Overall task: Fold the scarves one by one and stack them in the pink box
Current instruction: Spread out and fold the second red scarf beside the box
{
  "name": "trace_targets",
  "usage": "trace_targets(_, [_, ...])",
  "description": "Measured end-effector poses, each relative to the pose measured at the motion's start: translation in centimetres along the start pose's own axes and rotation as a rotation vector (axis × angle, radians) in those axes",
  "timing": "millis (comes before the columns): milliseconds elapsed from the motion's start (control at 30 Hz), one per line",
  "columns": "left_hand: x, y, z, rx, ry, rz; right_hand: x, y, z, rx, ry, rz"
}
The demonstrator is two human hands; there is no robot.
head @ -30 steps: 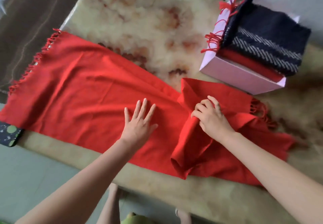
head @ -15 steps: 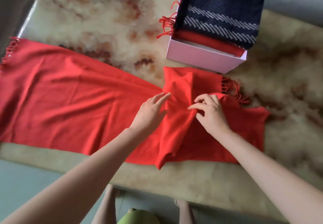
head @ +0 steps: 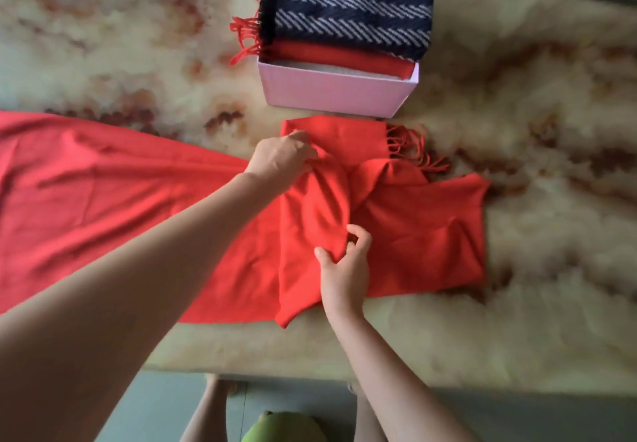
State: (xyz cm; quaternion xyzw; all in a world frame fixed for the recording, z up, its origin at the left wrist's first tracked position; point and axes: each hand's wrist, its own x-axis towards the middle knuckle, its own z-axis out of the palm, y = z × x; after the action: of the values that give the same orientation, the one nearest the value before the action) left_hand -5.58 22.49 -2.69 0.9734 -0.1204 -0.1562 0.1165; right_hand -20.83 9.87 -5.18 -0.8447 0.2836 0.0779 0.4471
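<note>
A long red scarf (head: 103,193) lies across the marble table, spread flat on the left and bunched into folds with a tassel fringe on the right. My left hand (head: 282,160) pinches the folded edge at the far side of the bunch. At the near side my right hand (head: 344,269) pinches the same fold. Just beyond stands the pink box (head: 331,92). It holds a folded red scarf (head: 344,57) with a navy scarf with white stripes (head: 348,7) on top.
The marble table (head: 534,131) has a near edge running along the bottom, with grey floor below it. My legs and a green slipper (head: 282,428) show under the edge. Red tassels (head: 244,38) hang over the box's left rim.
My left hand went from flat on the scarf to gripping the fold's far end. My right hand slid toward me along the fold. The view shifted right, so the box appears more central.
</note>
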Motion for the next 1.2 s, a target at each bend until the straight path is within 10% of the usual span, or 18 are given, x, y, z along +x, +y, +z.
trace_targets(333, [5.2,14.7,-1.6,-0.489,0.108,0.133,7.1,5.7,-13.5,-0.102,0.179,-0.032])
trace_targets(1200, [16.6,59.2,11.3,-0.578,-0.2,0.403,21.4,31.2,-47.3,-0.104,0.438,0.267])
